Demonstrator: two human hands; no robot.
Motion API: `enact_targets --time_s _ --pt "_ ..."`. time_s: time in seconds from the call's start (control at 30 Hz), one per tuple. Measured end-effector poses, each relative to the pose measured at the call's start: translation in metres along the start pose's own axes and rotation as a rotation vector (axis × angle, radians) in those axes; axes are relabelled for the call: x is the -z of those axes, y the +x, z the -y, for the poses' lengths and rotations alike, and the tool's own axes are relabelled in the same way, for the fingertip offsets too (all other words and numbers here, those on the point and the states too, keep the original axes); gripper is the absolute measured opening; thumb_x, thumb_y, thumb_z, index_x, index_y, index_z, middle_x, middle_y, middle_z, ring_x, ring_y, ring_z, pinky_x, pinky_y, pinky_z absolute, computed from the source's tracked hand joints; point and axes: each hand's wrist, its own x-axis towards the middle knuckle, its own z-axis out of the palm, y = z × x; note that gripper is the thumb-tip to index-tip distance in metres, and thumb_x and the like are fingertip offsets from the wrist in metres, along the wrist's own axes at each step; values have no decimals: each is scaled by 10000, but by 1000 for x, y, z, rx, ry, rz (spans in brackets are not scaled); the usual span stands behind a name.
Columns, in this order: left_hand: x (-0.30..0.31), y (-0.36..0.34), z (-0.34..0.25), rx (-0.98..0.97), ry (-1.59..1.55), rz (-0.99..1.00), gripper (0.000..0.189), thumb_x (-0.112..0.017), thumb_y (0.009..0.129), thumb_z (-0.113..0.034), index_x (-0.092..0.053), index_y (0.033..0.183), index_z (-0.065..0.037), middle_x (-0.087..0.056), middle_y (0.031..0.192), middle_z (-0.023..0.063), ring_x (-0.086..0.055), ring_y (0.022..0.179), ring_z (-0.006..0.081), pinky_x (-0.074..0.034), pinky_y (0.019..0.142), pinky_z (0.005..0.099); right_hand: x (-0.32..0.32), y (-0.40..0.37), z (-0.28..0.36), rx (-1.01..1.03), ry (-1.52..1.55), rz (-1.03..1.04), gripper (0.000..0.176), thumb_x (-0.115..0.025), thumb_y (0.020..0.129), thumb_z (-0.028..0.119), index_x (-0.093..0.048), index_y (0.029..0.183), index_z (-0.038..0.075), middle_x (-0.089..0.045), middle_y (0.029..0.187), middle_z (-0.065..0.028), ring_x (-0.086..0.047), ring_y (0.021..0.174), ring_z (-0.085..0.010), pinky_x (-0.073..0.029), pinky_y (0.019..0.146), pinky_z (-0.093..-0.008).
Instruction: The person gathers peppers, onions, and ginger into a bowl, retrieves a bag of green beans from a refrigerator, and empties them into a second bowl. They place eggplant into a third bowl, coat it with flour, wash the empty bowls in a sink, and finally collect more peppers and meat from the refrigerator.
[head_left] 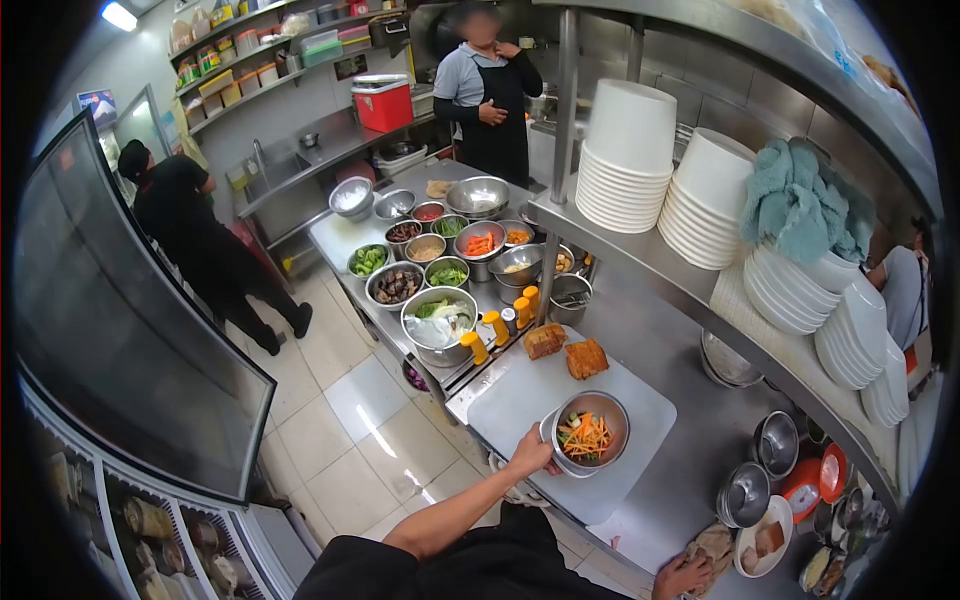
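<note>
My left hand (533, 452) is closed on the near-left rim of a metal bowl (622, 432) filled with orange shredded vegetables and some green pieces. Under that bowl a pale rim shows, perhaps of a second bowl. Both are over a white cutting board (650, 410). Two browned blocks of food, a left one (545, 341) and a right one (586, 360), lie at the board's far edge. At the lower right, my right hand (682, 578) grips a crumpled brown cloth (712, 550) on the steel counter, beside a white oval dish (748, 562) with pieces of food.
Bowls of cut vegetables, including a large metal bowl (438, 345), fill the prep table, with yellow-capped bottles (474, 347) alongside. An overhead shelf (690, 285) carries white containers and plates. One person (490, 110) stands across the table, another (180, 220) near a glass door (130, 330).
</note>
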Motion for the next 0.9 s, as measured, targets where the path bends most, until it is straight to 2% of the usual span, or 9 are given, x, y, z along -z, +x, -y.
enact_targets --time_s 0.17,0.3,0.37,0.4,0.43,0.6,0.77,0.83,0.9 --pt "3 10 43 43 -78 18 383 -415 852 -83 -288 1168 91 -581 768 237 -628 530 276 -540 445 336 5 3 5 34 21 -55 397 -480 811 322 -482 1086 36 -421 1143 -213 -377 1042 -416 -270 869 -527" --pt "-25 2 39 31 -127 118 297 -420 890 -95 -313 1106 79 -577 797 244 -627 544 286 -543 445 335 -43 -7 -16 30 73 -165 417 -538 700 225 -482 1053 9 -420 1094 -234 -367 1034 -426 -254 874 -539" --pt "-50 7 48 85 -76 247 271 -422 897 -101 -326 1086 68 -583 813 246 -631 554 285 -543 452 332 -12 0 7 -7 179 -161 425 -554 657 197 -497 1034 7 -421 1076 -233 -360 1048 -420 -240 901 -539" --pt "-63 11 57 97 -130 282 285 -421 896 -103 -330 1103 71 -586 829 248 -634 563 285 -545 459 331 -10 -2 6 -45 209 -123 431 -560 660 205 -506 1042 13 -420 1100 -234 -356 1073 -425 -230 923 -547" --pt "-78 9 67 122 -185 314 299 -419 896 -104 -334 1120 74 -589 844 249 -637 573 285 -547 467 329 17 4 12 -138 271 121 442 -563 674 210 -508 1073 29 -421 1143 -222 -345 1111 -430 -214 949 -561" --pt "-185 -2 67 142 -238 495 336 -396 882 -77 -361 1192 48 -598 905 231 -647 661 303 -555 505 331 -1 3 -6 -108 117 -103 352 -584 702 232 -536 1022 91 -448 1103 -148 -360 1108 -363 -267 898 -528" --pt "-222 -6 83 145 -154 484 336 -361 859 -39 -361 1183 48 -583 915 233 -636 694 321 -560 541 370 19 -4 0 -168 273 -50 329 -594 721 241 -539 1031 145 -449 1097 -109 -348 1124 -317 -286 895 -483" --pt "-234 10 87 302 -212 514 337 -351 851 -24 -345 1181 41 -567 928 241 -625 668 337 -561 564 395 15 -2 -2 -123 286 -64 309 -587 730 239 -539 1024 159 -449 1094 -97 -352 1118 -311 -293 885 -469" --pt "-240 19 98 242 -183 490 321 -361 860 -45 -358 1168 47 -548 959 257 -624 710 341 -565 586 399 16 -2 -3 -138 303 -86 310 -584 732 242 -535 1028 163 -451 1089 -96 -351 1120 -305 -295 883 -462"
